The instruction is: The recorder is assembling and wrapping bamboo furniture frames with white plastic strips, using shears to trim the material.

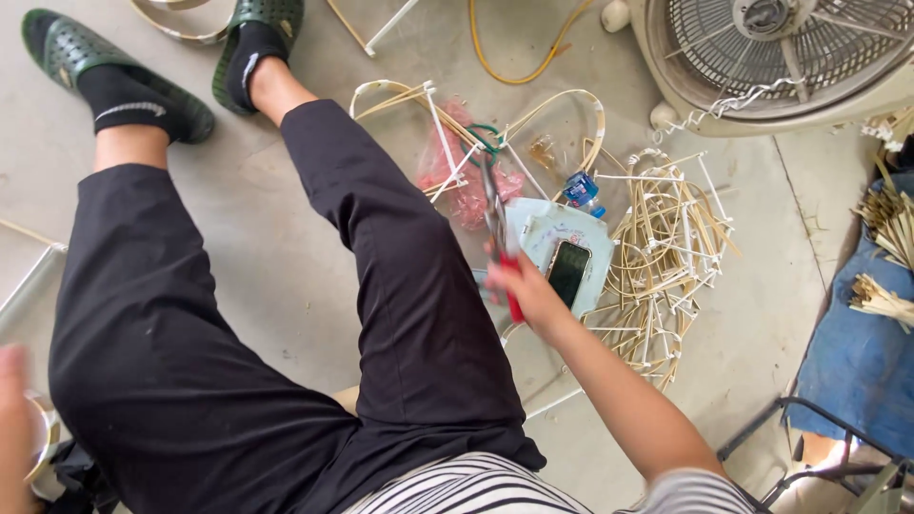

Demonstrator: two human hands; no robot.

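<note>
My right hand [529, 297] grips a tool with red handles [510, 295], its long metal jaws [493, 205] pointing away from me toward a pink plastic bag [457, 181] on the floor. The hand hovers beside my right thigh, just over a pale plate-like tray [543, 224] that carries a dark phone [568, 270]. My left hand [13, 419] is blurred at the bottom left edge, against a roll of pale strip material [43, 440]; whether it holds the roll I cannot tell. My legs in black trousers stretch out ahead.
A heap of white wire frames woven with pale cane strips [666, 247] lies right of the tray. A floor fan [790, 57] stands at the top right, and a small blue bottle [581, 190] lies near the tray. Blue cloth with cut cane bundles [881, 295] is at the right edge. Green sandals [67, 48] are on my feet.
</note>
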